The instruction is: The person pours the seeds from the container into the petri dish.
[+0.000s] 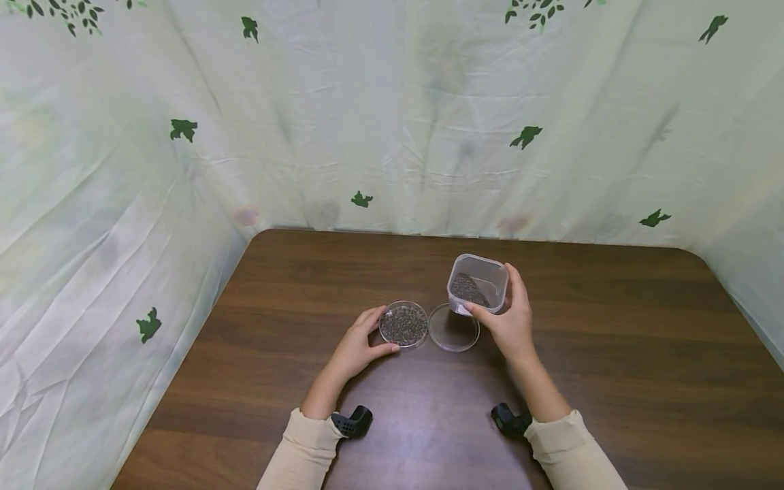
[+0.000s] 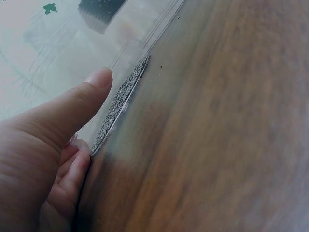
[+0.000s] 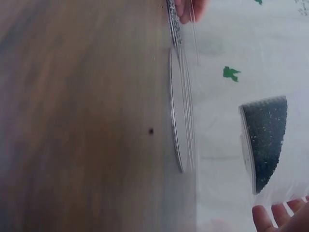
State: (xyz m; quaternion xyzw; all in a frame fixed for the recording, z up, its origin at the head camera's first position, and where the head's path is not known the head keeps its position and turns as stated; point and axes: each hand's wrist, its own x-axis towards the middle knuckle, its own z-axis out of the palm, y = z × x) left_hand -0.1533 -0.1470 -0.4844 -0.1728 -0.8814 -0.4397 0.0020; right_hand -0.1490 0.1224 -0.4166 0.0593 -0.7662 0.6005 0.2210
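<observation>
My left hand point(image 1: 353, 352) grips a round clear petri dish point(image 1: 402, 302) on the table, its thumb at the near rim and fingers at the far left side. Fine dark grey grains point(image 1: 404, 325) cover the dish's bottom. With my right hand point(image 1: 513, 330) I hold a square clear plastic container point(image 1: 493, 275) above the table, thumb on the near side, fingers round the right. More grains point(image 3: 265, 140) are heaped to one side in this tilted container. Between the two lies a second round clear dish point(image 1: 452, 335), holding no grains, partly overlapped by the container in the head view.
The brown wooden table point(image 1: 612, 340) spreads out on both sides. Behind it hangs a pale curtain point(image 1: 392, 136) with green leaf prints. A dark speck point(image 3: 151, 131) sits on the tabletop. A black wrist device point(image 1: 354, 422) is worn on each arm.
</observation>
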